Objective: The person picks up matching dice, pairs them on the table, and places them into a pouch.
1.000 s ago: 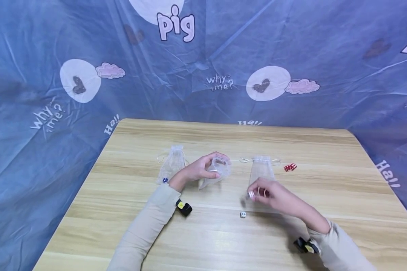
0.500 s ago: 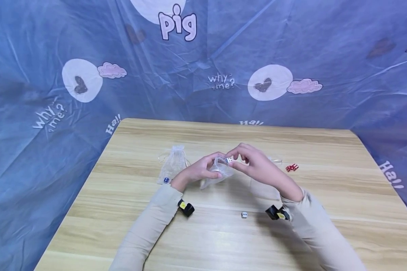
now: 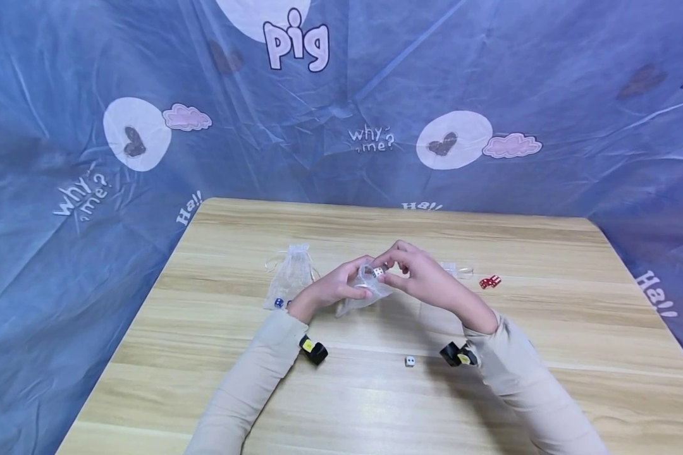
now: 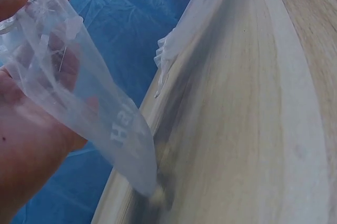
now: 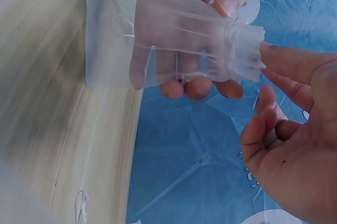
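Note:
My left hand (image 3: 337, 285) grips a sheer white drawstring pouch (image 4: 105, 108) near its top, and the pouch's mouth is spread. In the left wrist view the pouch's lower end hangs down close to the tabletop. At the mouth, a white die (image 3: 378, 272) is pinched between the thumb and forefinger of my right hand (image 3: 427, 278). The right wrist view has the right fingertips right at the pouch's gathered rim, with the die hidden there. Another white die (image 3: 410, 361) lies on the table in front of the hands.
A second sheer pouch (image 3: 293, 272) lies on the left, with a blue die (image 3: 279, 303) at its lower edge. The third pouch (image 3: 448, 268) is partly covered by the right forearm. Red dice (image 3: 489, 282) lie right of it on the wooden table (image 3: 546, 316).
My right hand has carried the white die up and left from over the table to the pouch's mouth, then slightly further in. The left hand has stayed in place with the pouch.

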{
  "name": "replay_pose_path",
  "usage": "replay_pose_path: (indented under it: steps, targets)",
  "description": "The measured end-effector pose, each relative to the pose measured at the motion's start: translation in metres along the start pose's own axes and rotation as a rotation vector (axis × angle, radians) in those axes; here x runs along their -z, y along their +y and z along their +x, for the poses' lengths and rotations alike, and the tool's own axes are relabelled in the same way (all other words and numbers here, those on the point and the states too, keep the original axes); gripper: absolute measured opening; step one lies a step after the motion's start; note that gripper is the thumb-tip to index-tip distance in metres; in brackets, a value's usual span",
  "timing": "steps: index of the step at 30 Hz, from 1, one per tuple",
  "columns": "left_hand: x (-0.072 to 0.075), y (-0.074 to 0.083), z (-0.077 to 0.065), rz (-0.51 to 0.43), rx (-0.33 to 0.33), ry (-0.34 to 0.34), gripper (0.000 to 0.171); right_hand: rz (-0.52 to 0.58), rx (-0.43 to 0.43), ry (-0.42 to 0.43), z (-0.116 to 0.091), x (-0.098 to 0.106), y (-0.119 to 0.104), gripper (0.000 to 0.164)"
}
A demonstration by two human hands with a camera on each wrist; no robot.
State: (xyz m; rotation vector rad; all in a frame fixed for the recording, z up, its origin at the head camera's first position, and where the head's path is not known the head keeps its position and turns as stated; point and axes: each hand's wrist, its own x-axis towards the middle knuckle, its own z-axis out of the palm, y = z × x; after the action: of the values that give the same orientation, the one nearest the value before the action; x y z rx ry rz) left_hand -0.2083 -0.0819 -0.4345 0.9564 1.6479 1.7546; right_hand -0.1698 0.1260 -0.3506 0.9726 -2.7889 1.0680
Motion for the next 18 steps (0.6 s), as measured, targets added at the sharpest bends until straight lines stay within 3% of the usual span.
replay_pose_path:
  steps: [5, 10, 14, 18]
  targets:
    - [-0.001, 0.001, -0.001, 0.017, 0.001, 0.014, 0.067, 0.037, -0.029, 0.014, -0.006, 0.002, 0.001, 0.025]
    - [-0.003, 0.0, 0.0, 0.012, 0.003, 0.023, 0.06, 0.086, -0.063, 0.023, -0.024, 0.006, 0.005, 0.023]
    - [-0.004, 0.001, -0.001, -0.022, 0.007, 0.018, 0.057, 0.103, -0.043, -0.028, -0.046, 0.003, 0.01, 0.024]
    - [-0.003, 0.001, -0.001, -0.031, 0.0, 0.019, 0.057, 0.104, -0.023, -0.132, -0.069, -0.006, 0.017, 0.028]
